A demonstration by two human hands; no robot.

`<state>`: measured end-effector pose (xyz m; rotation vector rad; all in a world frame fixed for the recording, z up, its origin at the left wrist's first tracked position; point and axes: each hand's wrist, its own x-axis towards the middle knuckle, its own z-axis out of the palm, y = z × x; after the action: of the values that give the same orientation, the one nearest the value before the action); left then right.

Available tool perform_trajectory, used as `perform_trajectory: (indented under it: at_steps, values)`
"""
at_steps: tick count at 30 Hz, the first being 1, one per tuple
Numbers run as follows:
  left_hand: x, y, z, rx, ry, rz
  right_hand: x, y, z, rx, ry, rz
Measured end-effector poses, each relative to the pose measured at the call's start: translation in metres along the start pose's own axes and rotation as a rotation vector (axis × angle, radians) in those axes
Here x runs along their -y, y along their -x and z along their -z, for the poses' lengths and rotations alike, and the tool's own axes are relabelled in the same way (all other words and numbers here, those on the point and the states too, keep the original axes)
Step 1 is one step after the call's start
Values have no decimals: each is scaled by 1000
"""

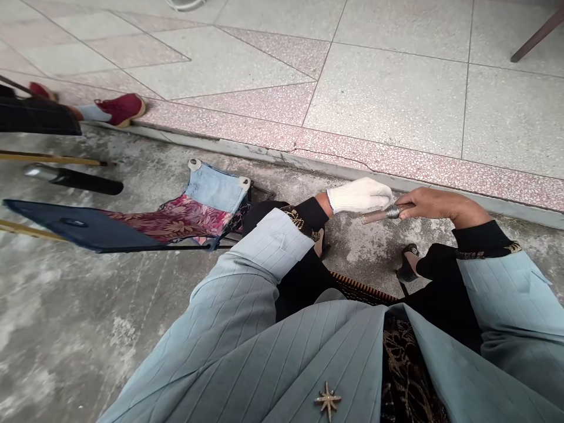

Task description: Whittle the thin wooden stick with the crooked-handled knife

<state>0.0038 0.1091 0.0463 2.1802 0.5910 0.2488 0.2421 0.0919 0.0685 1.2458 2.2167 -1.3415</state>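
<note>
My left hand (362, 195) wears a white knitted glove, its fingers curled together just in front of my right hand. Whatever it may be pinching is hidden. My bare right hand (425, 203) is wrapped round the handle of a short hand tool (375, 217). A silvery coiled band circles the tool's neck, and a flat, pale brown-grey end points left beneath the gloved fingers. I cannot tell what kind of tool it is. Both hands are close together above the concrete, between my knees.
A folding chair (176, 220) with denim and red floral fabric stands at my left. Beyond it are a dark cylinder with a silvery end (83, 180) and another person's red shoe (121, 109). A low step edge (282, 157) borders the tiled floor (388, 94) ahead.
</note>
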Motion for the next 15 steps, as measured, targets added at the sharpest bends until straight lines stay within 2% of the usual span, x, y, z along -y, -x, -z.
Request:
perform_trajectory:
  at_steps: [3,5,8,12,15]
  values:
    - [1,2,5,-82,197,71,10,18,8,-17,-233,96]
    - [0,1,5,-147,316,104,19,31,14,-137,-406,125]
    - [-1,-1,0,-185,408,111,27,43,19,-416,-578,139]
    - [-3,-5,-8,-93,275,90,20,36,20,-717,-642,52]
    - [-4,-7,-12,-27,58,34,7,25,18,-815,-500,-93]
